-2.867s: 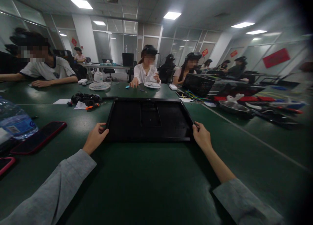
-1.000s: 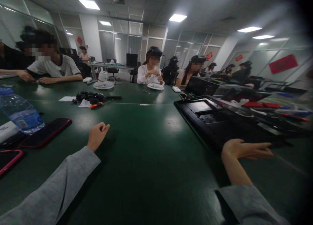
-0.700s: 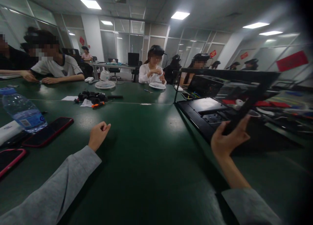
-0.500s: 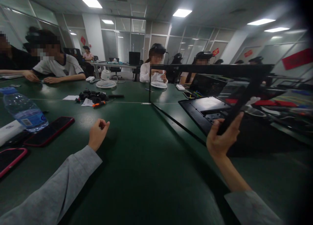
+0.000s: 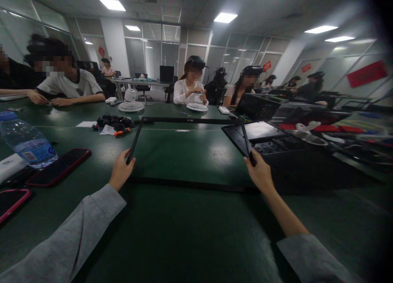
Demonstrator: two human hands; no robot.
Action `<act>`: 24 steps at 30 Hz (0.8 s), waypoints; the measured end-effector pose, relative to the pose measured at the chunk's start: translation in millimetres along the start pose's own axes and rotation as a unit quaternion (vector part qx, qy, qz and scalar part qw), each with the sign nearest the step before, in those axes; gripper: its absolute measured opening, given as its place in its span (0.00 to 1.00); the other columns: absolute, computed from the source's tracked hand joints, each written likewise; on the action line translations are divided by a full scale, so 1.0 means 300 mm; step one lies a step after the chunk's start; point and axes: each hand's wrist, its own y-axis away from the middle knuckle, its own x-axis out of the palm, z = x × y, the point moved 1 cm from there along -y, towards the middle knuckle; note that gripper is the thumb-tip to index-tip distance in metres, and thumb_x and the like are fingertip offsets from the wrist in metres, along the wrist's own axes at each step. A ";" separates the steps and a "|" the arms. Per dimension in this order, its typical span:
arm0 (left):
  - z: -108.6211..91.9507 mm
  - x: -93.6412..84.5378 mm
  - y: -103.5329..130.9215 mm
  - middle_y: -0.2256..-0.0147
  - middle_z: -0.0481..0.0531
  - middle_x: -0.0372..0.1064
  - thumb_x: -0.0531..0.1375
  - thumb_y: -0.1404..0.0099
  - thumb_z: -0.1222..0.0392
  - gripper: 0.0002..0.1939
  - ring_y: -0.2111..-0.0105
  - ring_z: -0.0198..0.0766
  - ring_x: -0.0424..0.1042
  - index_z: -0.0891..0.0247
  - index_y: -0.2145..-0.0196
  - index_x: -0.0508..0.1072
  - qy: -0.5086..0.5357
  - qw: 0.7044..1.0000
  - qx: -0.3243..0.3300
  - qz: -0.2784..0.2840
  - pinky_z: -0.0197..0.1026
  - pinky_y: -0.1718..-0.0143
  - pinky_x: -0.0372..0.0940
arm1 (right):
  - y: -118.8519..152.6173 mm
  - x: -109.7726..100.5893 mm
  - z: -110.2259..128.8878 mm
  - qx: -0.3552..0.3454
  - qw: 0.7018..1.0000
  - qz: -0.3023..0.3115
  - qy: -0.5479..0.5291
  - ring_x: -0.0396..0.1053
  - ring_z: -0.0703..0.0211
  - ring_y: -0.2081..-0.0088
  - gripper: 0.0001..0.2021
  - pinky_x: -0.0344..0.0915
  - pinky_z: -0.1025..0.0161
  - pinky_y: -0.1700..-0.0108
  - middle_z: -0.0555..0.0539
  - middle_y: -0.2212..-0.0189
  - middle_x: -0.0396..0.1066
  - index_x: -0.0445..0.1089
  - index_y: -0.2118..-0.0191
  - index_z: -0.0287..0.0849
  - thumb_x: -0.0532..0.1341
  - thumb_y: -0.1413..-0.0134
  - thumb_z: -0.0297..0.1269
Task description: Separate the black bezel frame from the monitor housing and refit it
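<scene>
A thin black rectangular frame (image 5: pixel 192 121) is held over the green table (image 5: pixel 196 229), its far bar raised and its near bar low, close to the tabletop. My left hand (image 5: pixel 122 170) grips the frame's left side bar between thumb and fingers. On the opposite side bar my right hand (image 5: pixel 259 171) is closed. Through the frame's opening the green tabletop shows. Just beyond my right hand lies a black panel (image 5: pixel 270 146) with a light, shiny area, partly behind the frame's right side.
A water bottle (image 5: pixel 29 146) and a dark phone with red edges (image 5: pixel 59 167) lie at the left. Black tools (image 5: pixel 113 122), white fans (image 5: pixel 131 106) and an open laptop (image 5: pixel 256 107) are farther back. Several people sit around the table. Cluttered parts cover the right side.
The black frame has swung leftward and down from its steep tilt at the right, and spans both hands. My left hand has taken hold of it; my right hand has moved left.
</scene>
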 end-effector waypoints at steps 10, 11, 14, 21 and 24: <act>0.019 0.000 -0.005 0.52 0.59 0.76 0.57 0.39 0.60 0.18 0.50 0.54 0.74 0.60 0.51 0.75 -0.055 0.997 0.001 0.062 0.54 0.48 0.65 | -0.004 0.046 -0.096 0.083 0.962 0.188 -0.182 0.63 0.46 0.39 0.37 0.61 0.46 0.40 0.38 0.40 0.65 0.58 0.37 0.41 0.58 0.58 0.34; 0.024 0.001 -0.007 0.52 0.59 0.76 0.58 0.39 0.59 0.18 0.50 0.54 0.74 0.60 0.51 0.75 -0.051 0.997 -0.008 0.063 0.53 0.48 0.65 | -0.003 0.041 -0.098 0.065 0.963 0.201 -0.166 0.59 0.46 0.36 0.37 0.57 0.45 0.37 0.39 0.37 0.62 0.58 0.37 0.42 0.59 0.58 0.34; 0.038 0.003 -0.011 0.51 0.58 0.76 0.58 0.39 0.58 0.19 0.50 0.52 0.74 0.60 0.50 0.75 -0.035 0.997 -0.032 0.064 0.52 0.48 0.65 | 0.000 0.036 -0.106 0.024 0.971 0.216 -0.101 0.52 0.45 0.33 0.36 0.48 0.44 0.33 0.39 0.35 0.58 0.59 0.37 0.41 0.60 0.56 0.37; 0.033 0.001 -0.006 0.51 0.57 0.76 0.59 0.38 0.58 0.20 0.51 0.49 0.74 0.62 0.49 0.75 -0.011 0.997 -0.048 0.050 0.50 0.47 0.65 | 0.008 0.054 -0.121 -0.025 0.978 0.208 0.025 0.56 0.41 0.35 0.37 0.53 0.47 0.35 0.34 0.37 0.60 0.56 0.35 0.34 0.59 0.53 0.36; 0.032 0.000 -0.006 0.50 0.57 0.75 0.59 0.38 0.59 0.21 0.50 0.47 0.74 0.64 0.47 0.74 -0.009 0.997 -0.060 0.044 0.48 0.47 0.65 | 0.015 0.058 -0.136 -0.052 0.979 0.193 0.048 0.60 0.42 0.37 0.35 0.56 0.46 0.37 0.35 0.41 0.66 0.56 0.35 0.36 0.56 0.50 0.35</act>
